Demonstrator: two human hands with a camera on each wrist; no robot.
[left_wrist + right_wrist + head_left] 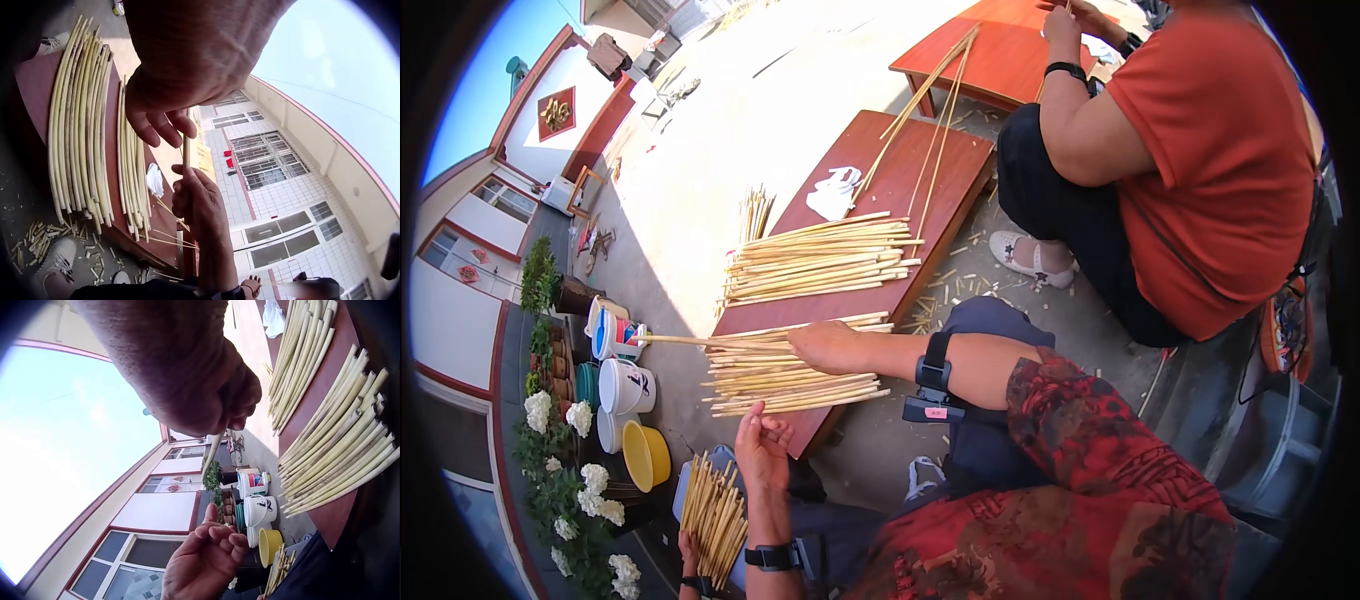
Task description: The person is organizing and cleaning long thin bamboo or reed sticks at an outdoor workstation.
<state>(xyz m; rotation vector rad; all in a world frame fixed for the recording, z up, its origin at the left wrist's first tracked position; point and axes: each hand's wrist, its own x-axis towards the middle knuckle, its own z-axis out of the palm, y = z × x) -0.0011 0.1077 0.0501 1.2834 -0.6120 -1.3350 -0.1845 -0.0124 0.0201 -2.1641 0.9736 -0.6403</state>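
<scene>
My right hand (825, 347) grips one long pale peeled stalk (675, 341), whose free end sticks out to the left above the table. Beneath that hand lies a near pile of similar stalks (800, 390) on the low red-brown table (745, 318). My left hand (762, 450) is held up beside the near pile, palm turned up and fingers loosely bent, with nothing in it. In the right wrist view the left hand (203, 559) sits apart from the stalk's tip (210, 464). A second pile of stalks (820, 262) lies farther along the table.
Another person in an orange shirt (1200, 170) sits at right by a second red table (1010, 50). A white bag (835, 193) lies beyond the piles. Lower left, another hand (689, 550) touches a stalk bundle (715, 510). Buckets and a yellow basin (646, 456) stand left; cut pieces litter the ground.
</scene>
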